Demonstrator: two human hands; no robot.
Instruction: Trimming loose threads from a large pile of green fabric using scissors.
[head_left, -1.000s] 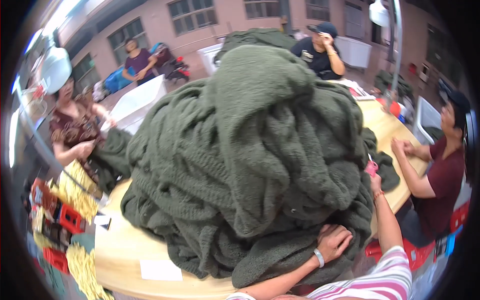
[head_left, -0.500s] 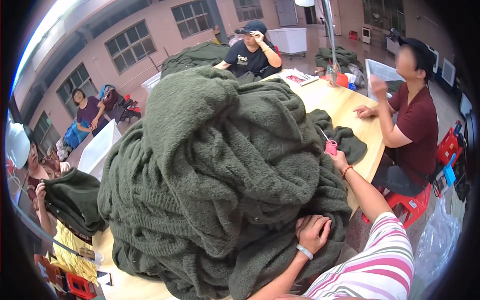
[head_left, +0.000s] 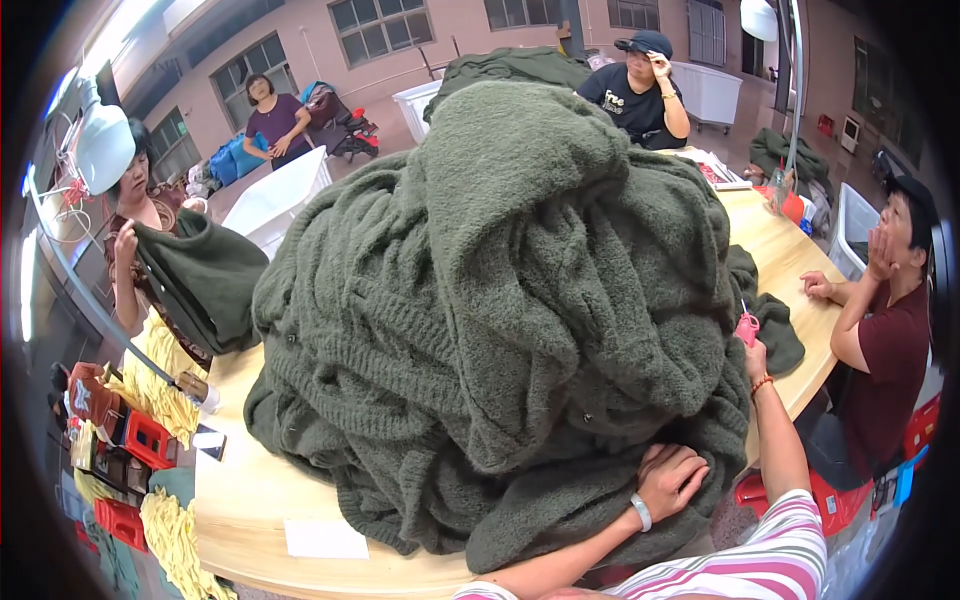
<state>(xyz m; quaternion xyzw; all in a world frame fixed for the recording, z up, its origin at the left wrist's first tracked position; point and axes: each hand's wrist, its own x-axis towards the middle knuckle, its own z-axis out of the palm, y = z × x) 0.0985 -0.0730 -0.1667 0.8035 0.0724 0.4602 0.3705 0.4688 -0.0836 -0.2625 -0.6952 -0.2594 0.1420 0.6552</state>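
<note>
Since half a second ago my view has swung left, showing the table (head_left: pixel 250 500) and its bare front edge. The green knit pile (head_left: pixel 500 300) sits unmoved, filling the top. My left hand (head_left: pixel 672 480) still lies spread on its lower fold. My right hand (head_left: pixel 752 360) pinches pink snips (head_left: pixel 747 327) beside the pile's right edge, with open wood beyond.

The left hand (head_left: pixel 672 478) rests spread on a heap of dark green knitwear (head_left: pixel 500 310); the right hand (head_left: pixel 752 352) grips pink snips (head_left: pixel 746 327) beside it.

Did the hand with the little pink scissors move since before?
No. The right hand with the pink scissors stays at the same right edge of the green knitwear pile.
</note>
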